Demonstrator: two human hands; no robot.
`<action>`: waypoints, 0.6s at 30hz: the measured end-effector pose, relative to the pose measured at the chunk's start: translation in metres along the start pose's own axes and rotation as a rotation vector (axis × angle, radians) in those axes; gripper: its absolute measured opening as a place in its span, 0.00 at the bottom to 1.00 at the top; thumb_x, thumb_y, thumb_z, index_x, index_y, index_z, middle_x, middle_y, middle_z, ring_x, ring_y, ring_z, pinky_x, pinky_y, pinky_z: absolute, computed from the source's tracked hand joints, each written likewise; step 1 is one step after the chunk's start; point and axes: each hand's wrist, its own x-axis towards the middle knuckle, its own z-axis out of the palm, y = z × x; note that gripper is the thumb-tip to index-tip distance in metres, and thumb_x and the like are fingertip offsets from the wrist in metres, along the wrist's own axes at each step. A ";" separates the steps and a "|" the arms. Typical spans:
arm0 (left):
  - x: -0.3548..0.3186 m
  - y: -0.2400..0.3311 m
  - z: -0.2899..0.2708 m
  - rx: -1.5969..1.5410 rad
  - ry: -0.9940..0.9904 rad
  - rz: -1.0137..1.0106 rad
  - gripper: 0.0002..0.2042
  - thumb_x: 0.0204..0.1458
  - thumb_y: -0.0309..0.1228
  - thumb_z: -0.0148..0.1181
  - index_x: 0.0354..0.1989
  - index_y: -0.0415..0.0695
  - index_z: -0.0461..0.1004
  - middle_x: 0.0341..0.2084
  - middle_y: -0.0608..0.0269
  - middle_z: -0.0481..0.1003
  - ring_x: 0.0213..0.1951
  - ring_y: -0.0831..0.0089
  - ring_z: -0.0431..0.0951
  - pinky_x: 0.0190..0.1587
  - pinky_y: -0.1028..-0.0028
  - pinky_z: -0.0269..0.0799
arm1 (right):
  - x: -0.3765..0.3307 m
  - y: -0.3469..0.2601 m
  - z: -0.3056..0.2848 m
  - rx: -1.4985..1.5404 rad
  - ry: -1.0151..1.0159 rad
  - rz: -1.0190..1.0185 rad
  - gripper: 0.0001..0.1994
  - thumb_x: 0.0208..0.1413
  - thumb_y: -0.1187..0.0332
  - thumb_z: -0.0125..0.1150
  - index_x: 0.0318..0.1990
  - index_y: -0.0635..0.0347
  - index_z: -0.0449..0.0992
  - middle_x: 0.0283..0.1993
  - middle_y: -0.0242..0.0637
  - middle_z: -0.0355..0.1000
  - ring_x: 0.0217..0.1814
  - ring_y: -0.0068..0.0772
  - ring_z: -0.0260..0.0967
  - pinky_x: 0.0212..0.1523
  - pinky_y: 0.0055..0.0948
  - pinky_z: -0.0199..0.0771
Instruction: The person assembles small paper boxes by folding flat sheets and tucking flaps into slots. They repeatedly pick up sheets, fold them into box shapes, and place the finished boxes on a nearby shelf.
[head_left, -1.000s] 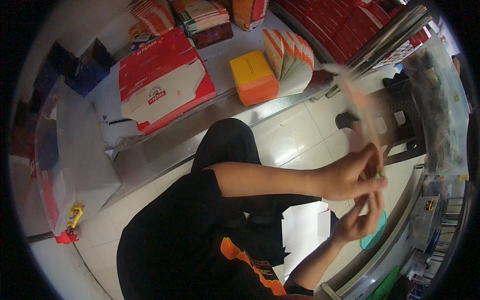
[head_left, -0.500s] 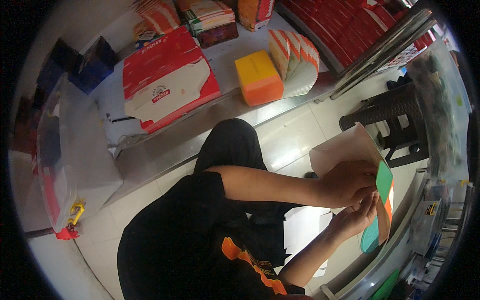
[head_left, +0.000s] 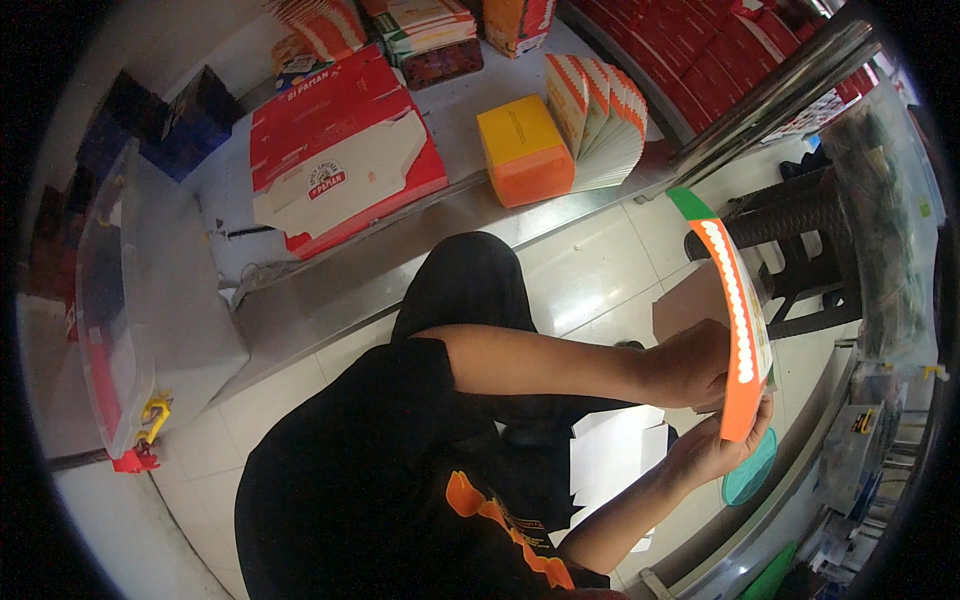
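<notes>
An orange cardboard carton (head_left: 738, 310) with a green end flap and a wavy white stripe stands tilted in front of me, its pale inner side facing my left hand. My left hand (head_left: 692, 365) is curled against that inner side, and the carton hides its fingertips. At the carton's lower end my right hand (head_left: 722, 447) grips the edge, fingers wrapped behind it. Beneath my arms lies a white unfolded box blank (head_left: 615, 460). Just past my right hand is a round turquoise mesh thing (head_left: 752, 470).
A steel-edged counter holds a red-and-white box (head_left: 345, 150), a yellow-and-orange box (head_left: 525, 150) and a fanned stack of flat cartons (head_left: 605, 120). A dark woven stool (head_left: 790, 215) stands beyond the carton. To the left is a clear plastic bin (head_left: 170, 300); shelving lines the right.
The carton has turned so its orange striped face shows, its green flap now higher up. My right hand has shifted slightly to its lower end; my left hand has moved a little right.
</notes>
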 end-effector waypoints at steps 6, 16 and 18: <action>0.005 0.005 0.004 -0.241 -0.035 -0.254 0.11 0.48 0.31 0.65 0.35 0.39 0.72 0.34 0.51 0.76 0.38 0.55 0.78 0.40 0.63 0.74 | -0.001 -0.007 0.005 -0.164 0.046 -0.036 0.15 0.66 0.68 0.51 0.54 0.70 0.70 0.54 0.46 0.70 0.56 0.32 0.69 0.60 0.31 0.67; 0.001 -0.006 0.004 -0.004 -0.055 -0.106 0.16 0.41 0.31 0.69 0.39 0.41 0.75 0.38 0.55 0.76 0.44 0.57 0.76 0.49 0.60 0.69 | 0.004 -0.006 -0.007 -0.014 0.028 -0.072 0.26 0.59 0.57 0.59 0.57 0.68 0.69 0.55 0.45 0.71 0.57 0.37 0.68 0.59 0.35 0.67; -0.003 -0.007 0.005 0.002 -0.138 -0.153 0.16 0.38 0.30 0.70 0.38 0.42 0.77 0.38 0.56 0.78 0.45 0.58 0.77 0.51 0.60 0.69 | 0.004 -0.005 -0.012 -0.085 -0.020 0.020 0.26 0.59 0.55 0.59 0.57 0.68 0.69 0.55 0.46 0.71 0.56 0.37 0.69 0.59 0.34 0.68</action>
